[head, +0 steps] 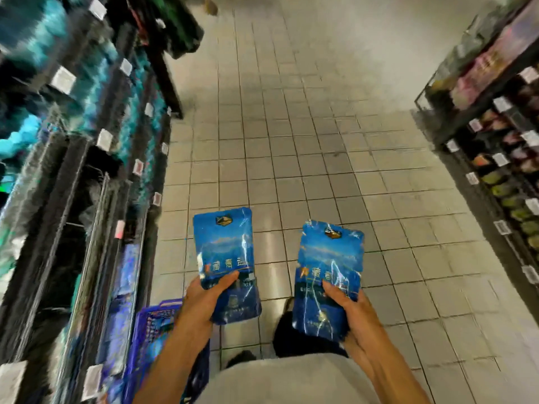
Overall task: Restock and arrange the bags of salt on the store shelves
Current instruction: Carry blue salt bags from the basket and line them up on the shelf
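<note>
Above the tiled aisle floor (306,158), between blurred shelves, we grip one blue salt bag (226,258) in our left hand (204,298) and another blue bag (328,275) in our right hand (354,313).

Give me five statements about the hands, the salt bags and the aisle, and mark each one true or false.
1. Each hand holds its own blue salt bag. True: the left hand grips the left salt bag and the right hand grips the right salt bag.
2. The two bags touch each other. False: they are apart, with tiled floor showing between them.
3. A blue plastic basket sits low by the left shelves. True.
4. The bags already rest on a shelf. False: both are held over the floor.
5. The floor is carpeted. False: it is pale square tile.
</note>
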